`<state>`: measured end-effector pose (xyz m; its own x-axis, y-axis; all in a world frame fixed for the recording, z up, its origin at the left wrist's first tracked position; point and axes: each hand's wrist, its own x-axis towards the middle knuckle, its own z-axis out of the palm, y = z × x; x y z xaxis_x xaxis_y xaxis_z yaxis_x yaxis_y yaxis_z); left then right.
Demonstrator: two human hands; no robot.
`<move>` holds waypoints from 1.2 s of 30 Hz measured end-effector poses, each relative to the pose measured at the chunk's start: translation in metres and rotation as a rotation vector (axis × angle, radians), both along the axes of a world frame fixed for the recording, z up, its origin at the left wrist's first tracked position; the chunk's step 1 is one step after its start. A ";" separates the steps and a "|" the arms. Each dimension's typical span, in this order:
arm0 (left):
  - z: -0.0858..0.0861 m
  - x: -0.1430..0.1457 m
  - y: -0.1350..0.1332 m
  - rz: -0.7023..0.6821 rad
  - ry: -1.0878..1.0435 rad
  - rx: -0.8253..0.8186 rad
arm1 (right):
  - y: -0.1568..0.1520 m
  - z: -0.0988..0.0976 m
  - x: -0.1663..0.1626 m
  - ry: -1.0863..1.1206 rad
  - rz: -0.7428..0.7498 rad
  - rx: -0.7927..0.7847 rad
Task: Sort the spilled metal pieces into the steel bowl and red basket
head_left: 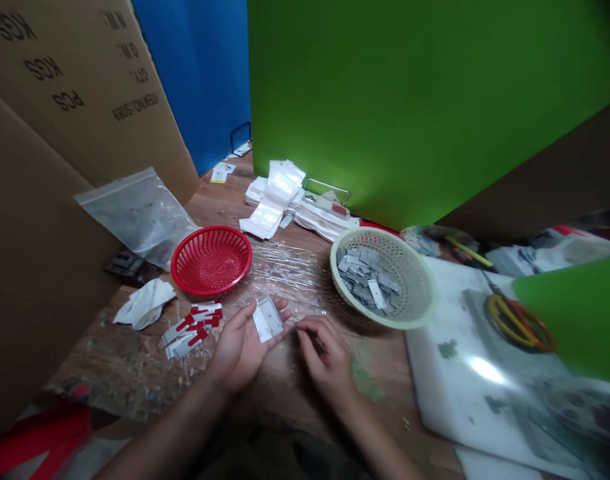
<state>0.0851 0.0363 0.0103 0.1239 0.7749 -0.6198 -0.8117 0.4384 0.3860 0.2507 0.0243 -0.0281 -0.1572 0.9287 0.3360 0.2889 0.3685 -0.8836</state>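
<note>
My left hand (245, 343) is turned palm up in the middle of the table. It holds a flat silver-grey piece (267, 319) with raised edges, under the thumb and across the fingers; whether it is one piece or a few side by side, I cannot tell. Just to its right, my right hand (327, 353) is curled, thumb and forefinger close together. Anything between those fingertips is too small to make out. Left of my hands lie several silver pieces with red parts (193, 328). A pale green basket (409, 283) at the right contains many small grey pieces (367, 277).
Behind my left hand stands a red basket (212, 260), near a clear plastic bag (139, 213) and crumpled white paper (145, 303). White strips (279, 193) lie at the back. Scissors (515, 323) rest on the white board (435, 373). Cardboard (85, 87) and a green panel (385, 100) enclose the table.
</note>
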 end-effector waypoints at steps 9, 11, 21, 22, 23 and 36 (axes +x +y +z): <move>-0.015 0.005 -0.015 -0.060 -0.006 -0.052 | -0.028 -0.002 -0.004 0.209 -0.042 -0.389; -0.018 0.008 -0.020 -0.097 -0.017 -0.084 | -0.034 0.000 -0.008 0.362 -0.048 -0.537; -0.020 0.004 -0.027 -0.162 0.085 -0.084 | -0.001 0.010 0.060 1.309 -0.359 -0.854; -0.019 0.003 -0.026 -0.162 0.097 -0.071 | 0.007 0.010 0.069 1.334 -0.376 -0.850; -0.018 0.002 -0.025 -0.164 0.110 -0.061 | 0.015 0.009 0.076 1.345 -0.380 -0.838; -0.034 -0.005 -0.026 -0.136 0.556 0.092 | 0.037 0.001 0.086 1.257 -0.431 -0.761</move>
<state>0.0798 0.0098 -0.0233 -0.0987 0.8287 -0.5510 -0.4143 0.4692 0.7799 0.3367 0.0611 -0.0268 0.1744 0.8356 -0.5209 -0.8046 -0.1841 -0.5646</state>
